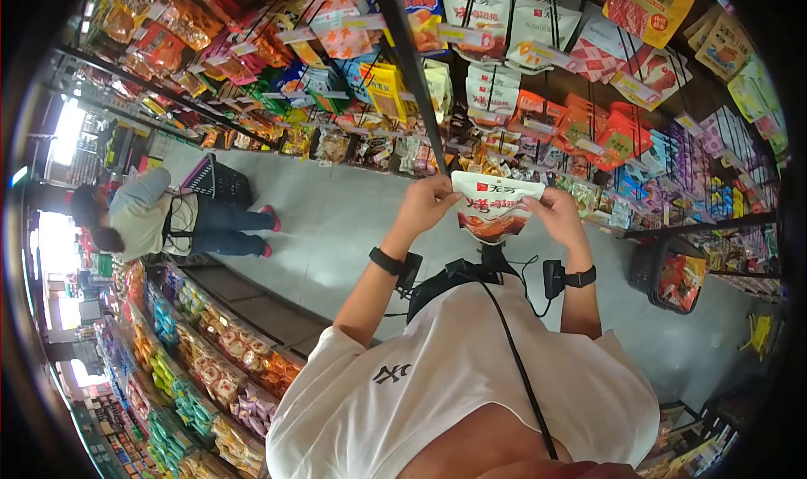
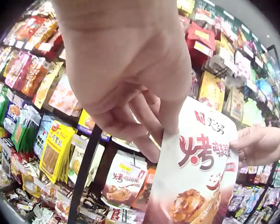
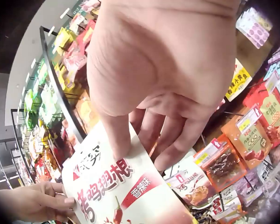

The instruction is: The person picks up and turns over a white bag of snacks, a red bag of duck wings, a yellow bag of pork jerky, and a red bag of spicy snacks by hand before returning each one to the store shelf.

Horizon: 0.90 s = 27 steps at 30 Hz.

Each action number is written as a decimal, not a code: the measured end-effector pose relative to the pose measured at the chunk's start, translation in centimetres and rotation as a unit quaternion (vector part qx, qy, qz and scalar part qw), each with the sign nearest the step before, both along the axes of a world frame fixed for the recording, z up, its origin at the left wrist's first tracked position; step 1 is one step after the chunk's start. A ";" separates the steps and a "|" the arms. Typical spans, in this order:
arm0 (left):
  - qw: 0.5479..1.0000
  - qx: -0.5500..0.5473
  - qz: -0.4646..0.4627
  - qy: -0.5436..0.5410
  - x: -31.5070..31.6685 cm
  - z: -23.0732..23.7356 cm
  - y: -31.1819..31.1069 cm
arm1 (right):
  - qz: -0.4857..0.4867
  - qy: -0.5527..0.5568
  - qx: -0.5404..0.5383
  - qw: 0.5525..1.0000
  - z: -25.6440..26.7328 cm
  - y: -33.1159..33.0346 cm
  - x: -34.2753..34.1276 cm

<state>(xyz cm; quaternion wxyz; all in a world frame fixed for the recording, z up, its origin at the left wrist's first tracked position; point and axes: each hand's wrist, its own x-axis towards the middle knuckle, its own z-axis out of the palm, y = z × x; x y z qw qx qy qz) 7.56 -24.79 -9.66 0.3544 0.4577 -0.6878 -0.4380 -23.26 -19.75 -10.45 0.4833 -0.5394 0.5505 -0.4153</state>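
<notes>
Left hand (image 1: 426, 203) and right hand (image 1: 556, 214) pinch 1 white snack pouch (image 1: 494, 210)

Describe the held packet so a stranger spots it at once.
In the head view, follow the black rack post down from the top edge to the left hand. Between it and the right hand is a white packet with red lettering and a reddish bottom; unlike the similar hanging packets, it is held in both hands.
</notes>
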 end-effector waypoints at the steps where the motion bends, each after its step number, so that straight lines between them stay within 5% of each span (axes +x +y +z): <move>1: 0.999 0.023 -0.006 -0.036 -0.7 -1.1 -1.6 | 0.012 0.066 0.004 0.998 -0.4 -1.5 -1.0; 3: 0.992 0.071 -0.016 -0.103 -2.3 -3.7 -4.6 | 0.038 0.199 0.014 0.979 -1.2 -4.6 -3.4; 9: 0.981 0.031 -0.005 -0.193 -5.8 -11.6 -10.4 | 0.063 0.098 0.067 0.991 -13.1 -11.4 -7.0; 12: 0.962 0.108 0.026 -0.248 -5.7 -16.3 -11.9 | 0.096 0.063 0.106 0.988 -15.5 -13.0 -7.7; 18: 0.941 0.220 0.032 -0.257 -6.1 -19.0 -14.6 | 0.117 0.086 0.153 0.978 -19.4 -16.2 -7.0; 27: 0.926 0.313 0.043 -0.208 -6.5 -23.9 -17.4 | -0.003 0.105 0.144 0.984 -24.1 -18.3 -5.0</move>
